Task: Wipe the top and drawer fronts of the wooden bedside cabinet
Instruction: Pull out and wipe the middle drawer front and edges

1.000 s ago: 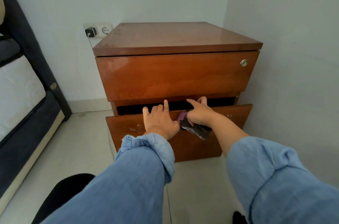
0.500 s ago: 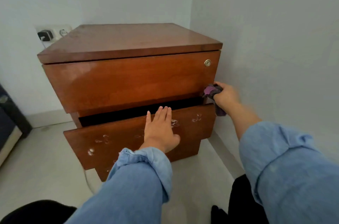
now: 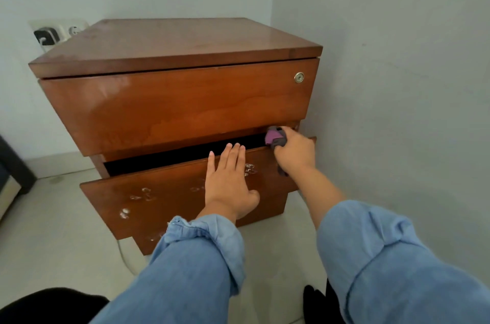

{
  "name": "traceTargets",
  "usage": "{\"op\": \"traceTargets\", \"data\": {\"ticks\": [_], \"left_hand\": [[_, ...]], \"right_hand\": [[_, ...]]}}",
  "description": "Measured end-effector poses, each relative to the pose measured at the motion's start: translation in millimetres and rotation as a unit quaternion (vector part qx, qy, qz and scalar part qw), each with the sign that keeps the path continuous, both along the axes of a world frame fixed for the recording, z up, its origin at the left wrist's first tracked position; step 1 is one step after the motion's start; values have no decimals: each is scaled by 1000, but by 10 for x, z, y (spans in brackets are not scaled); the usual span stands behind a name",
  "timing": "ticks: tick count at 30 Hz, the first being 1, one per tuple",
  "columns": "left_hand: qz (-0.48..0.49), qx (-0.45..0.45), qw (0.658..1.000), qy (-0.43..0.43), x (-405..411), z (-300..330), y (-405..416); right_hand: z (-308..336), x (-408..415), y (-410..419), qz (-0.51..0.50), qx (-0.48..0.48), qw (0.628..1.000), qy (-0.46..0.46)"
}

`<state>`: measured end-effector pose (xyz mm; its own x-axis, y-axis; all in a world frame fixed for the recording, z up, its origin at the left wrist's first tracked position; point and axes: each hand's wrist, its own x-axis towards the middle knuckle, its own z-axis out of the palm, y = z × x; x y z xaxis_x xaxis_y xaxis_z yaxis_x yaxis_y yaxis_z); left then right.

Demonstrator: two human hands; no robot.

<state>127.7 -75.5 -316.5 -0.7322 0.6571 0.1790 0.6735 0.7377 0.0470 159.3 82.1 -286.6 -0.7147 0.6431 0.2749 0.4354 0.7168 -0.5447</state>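
The wooden bedside cabinet (image 3: pixel 180 45) stands in the corner, its glossy top bare. The upper drawer front (image 3: pixel 175 106) is closed and has a round metal lock (image 3: pixel 299 77) at the right. The lower drawer front (image 3: pixel 164 199) is pulled out and tilted, with pale smudges on it and a dark gap above it. My left hand (image 3: pixel 229 183) lies flat on that front, fingers together. My right hand (image 3: pixel 294 151) grips a purple and grey cloth (image 3: pixel 275 136) pressed at the right end of the gap, under the upper drawer's lower edge.
A grey wall (image 3: pixel 397 85) runs close along the cabinet's right side. A wall socket with a black plug (image 3: pixel 49 35) sits behind the cabinet's left rear corner. A dark bed edge (image 3: pixel 10 167) is at the far left. Pale floor tiles (image 3: pixel 53 230) lie in front.
My right hand carried the cloth from the middle of the lower drawer's top edge to its right end. My left hand flattened on the drawer front. The view shifted right.
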Motion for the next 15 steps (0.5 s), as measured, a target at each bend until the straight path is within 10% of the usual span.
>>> {"op": "traceTargets", "data": {"ticks": [15], "left_hand": [[109,-11,993,49,-118,-48,-1046]], "right_hand": [[-27,-121,-362,-5,-31,999,-11]]}}
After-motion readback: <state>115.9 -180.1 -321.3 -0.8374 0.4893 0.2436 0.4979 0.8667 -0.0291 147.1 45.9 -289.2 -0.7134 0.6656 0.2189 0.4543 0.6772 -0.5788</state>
